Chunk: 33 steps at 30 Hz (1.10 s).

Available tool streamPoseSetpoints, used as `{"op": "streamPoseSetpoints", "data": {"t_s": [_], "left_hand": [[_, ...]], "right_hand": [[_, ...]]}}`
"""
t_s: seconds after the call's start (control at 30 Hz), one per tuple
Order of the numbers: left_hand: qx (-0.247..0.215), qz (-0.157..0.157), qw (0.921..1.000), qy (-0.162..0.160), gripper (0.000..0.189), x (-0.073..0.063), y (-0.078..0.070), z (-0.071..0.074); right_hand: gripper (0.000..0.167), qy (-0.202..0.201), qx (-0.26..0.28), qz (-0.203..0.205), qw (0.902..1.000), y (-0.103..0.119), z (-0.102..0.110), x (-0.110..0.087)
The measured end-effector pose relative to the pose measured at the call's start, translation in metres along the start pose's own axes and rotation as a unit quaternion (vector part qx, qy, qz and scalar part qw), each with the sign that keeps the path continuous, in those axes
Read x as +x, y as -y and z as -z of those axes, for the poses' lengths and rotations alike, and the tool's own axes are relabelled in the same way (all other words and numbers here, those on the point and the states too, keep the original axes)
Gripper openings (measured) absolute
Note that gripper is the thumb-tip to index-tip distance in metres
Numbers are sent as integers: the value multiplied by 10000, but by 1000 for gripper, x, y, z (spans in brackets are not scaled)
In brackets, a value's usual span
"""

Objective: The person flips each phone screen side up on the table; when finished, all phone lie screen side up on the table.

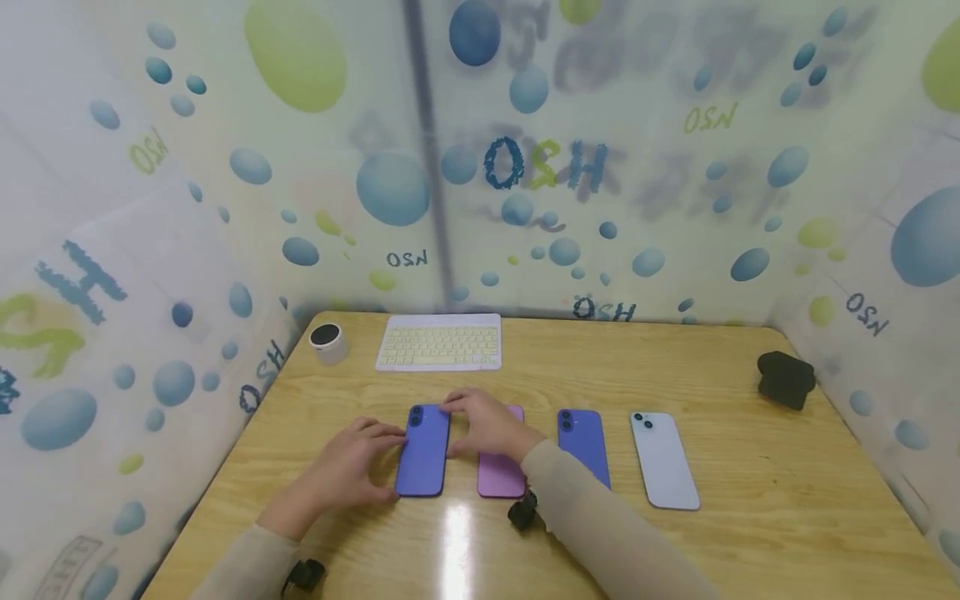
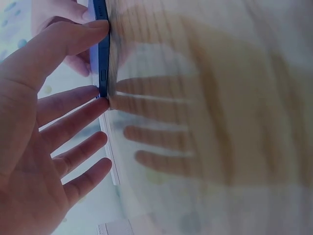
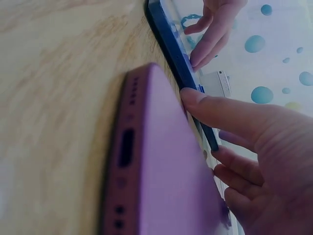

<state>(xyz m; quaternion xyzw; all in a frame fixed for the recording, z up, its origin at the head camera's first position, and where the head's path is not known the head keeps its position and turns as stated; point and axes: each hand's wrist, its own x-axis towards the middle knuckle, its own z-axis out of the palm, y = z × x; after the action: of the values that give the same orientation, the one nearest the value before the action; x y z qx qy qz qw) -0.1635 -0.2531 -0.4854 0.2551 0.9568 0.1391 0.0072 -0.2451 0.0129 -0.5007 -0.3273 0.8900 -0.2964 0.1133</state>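
Note:
A blue-violet smartphone (image 1: 423, 454) lies back up on the table, its camera lenses at the far left corner. My left hand (image 1: 352, 462) touches its left edge, thumb by the near corner and fingertips farther up; in the left wrist view those fingers (image 2: 73, 120) are spread and fairly straight. On the opposite edge rests my right hand (image 1: 487, 425), with its index finger at the far right corner and the thumb (image 3: 195, 98) lower along the side. A purple smartphone (image 1: 501, 477) lies partly hidden under my right hand and wrist; its charging-port end (image 3: 126, 147) shows close in the right wrist view.
Right of the purple phone lie another blue-violet smartphone (image 1: 587, 442), partly covered by my sleeve, and a pale blue smartphone (image 1: 665, 460). A white keyboard (image 1: 441, 343) and a small white cylinder with a dark top (image 1: 330, 346) stand behind. A black object (image 1: 785, 380) sits far right.

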Motion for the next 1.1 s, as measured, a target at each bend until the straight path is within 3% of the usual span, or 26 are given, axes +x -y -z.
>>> {"op": "streamPoseSetpoints", "data": {"t_s": [0.77, 1.1], "left_hand": [[-159, -36, 9999, 22, 80, -1, 2, 1], [-441, -116, 9990, 25, 79, 0, 6, 0]], "right_hand": [[74, -437, 324, -69, 9985, 1, 1, 2], [76, -561, 375, -7, 9977, 2, 2, 2]]}}
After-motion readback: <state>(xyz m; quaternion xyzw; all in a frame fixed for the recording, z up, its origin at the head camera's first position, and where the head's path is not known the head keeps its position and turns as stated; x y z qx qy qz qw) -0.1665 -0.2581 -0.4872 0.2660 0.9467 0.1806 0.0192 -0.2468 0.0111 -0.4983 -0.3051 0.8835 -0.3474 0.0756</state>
